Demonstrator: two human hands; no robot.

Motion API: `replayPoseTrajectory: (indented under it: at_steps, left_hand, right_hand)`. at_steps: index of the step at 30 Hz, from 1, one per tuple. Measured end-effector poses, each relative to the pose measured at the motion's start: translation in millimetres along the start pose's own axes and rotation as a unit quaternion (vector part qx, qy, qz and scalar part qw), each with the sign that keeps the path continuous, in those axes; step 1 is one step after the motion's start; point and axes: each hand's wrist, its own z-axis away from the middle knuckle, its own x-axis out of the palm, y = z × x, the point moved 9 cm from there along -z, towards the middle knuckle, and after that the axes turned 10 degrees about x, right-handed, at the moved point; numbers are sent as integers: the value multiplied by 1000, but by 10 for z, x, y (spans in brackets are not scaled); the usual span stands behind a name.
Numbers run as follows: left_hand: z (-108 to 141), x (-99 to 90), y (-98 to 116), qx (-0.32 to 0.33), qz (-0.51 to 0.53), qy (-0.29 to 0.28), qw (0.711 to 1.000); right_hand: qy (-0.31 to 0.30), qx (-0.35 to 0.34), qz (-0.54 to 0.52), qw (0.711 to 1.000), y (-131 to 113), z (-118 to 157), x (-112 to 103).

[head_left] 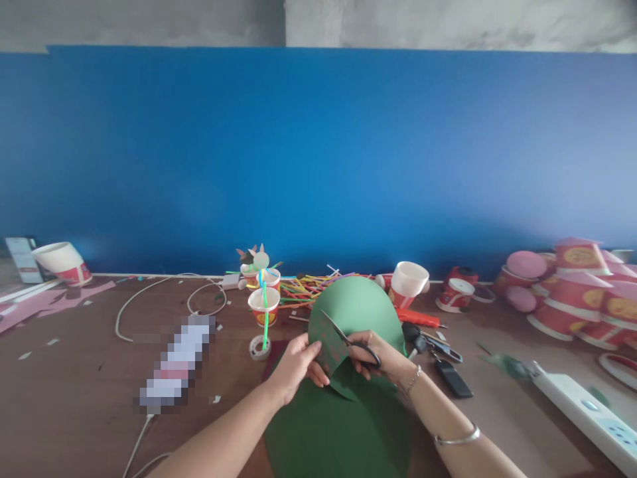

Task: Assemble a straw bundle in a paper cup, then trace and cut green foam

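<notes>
Green paper point(361, 302) curls up in front of me, its lower part point(343, 438) spreading down over the table. My left hand point(300, 364) pinches the paper's edge between thumb and fingers, left of the blades. Black-handled scissors point(334, 326) are gripped in my right hand point(377, 356), with fingers through the handles. Their blades point up and left across the paper. A slit or folded edge shows in the paper below my hands. Bracelets circle my right wrist.
Behind the paper lie colourful pipe cleaners point(311, 287) and paper cups point(263, 304). A phone point(176, 362) with a cable sits left. Keys point(450, 375), a red-orange tool point(418, 318) and a white power strip point(587, 411) lie right, below stacked red cups point(572, 302). A blue wall point(318, 159) bounds the table.
</notes>
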Motion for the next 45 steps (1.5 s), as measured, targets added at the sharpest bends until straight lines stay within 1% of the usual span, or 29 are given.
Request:
replayPoseTrajectory:
  at_steps: [6, 11, 17, 21, 23, 27, 32, 35, 40, 45]
  left_hand:
    - [-6, 8, 4, 1, 1, -3, 1000]
    - [-16, -1, 25, 7, 3, -5, 1000]
    - [-34, -3, 108, 34, -19, -23, 999]
    - [-65, -25, 117, 35, -30, -17, 999]
    - [-86, -43, 128, 41, -28, -8, 999]
    - [-122, -92, 164, 59, -18, 7, 998]
    - [-147, -164, 199, 82, -26, 29, 996]
    - [-160, -163, 175, 82, -31, 21, 996]
    - [-176, -154, 125, 82, -26, 1, 996]
    - [-172, -189, 99, 75, -18, 1, 997]
  right_hand:
    - [4, -18, 1, 1000, -18, -6, 20]
    - [15, -14, 22, 1000, -59, 29, -5]
    - [22, 1, 58, 998, -111, 76, -78]
    - [26, 13, 75, 997, -224, 58, -127]
    - [19, 19, 89, 996, -309, 30, -134]
    - [-8, 10, 126, 992, -456, -35, -137]
    - [-9, 34, 138, 990, -421, -91, -215]
    - [-20, 45, 142, 989, -440, -80, -232]
    - [-54, 43, 191, 979, -570, -66, -226]
    - [-80, 50, 205, 974, -584, -119, -263]
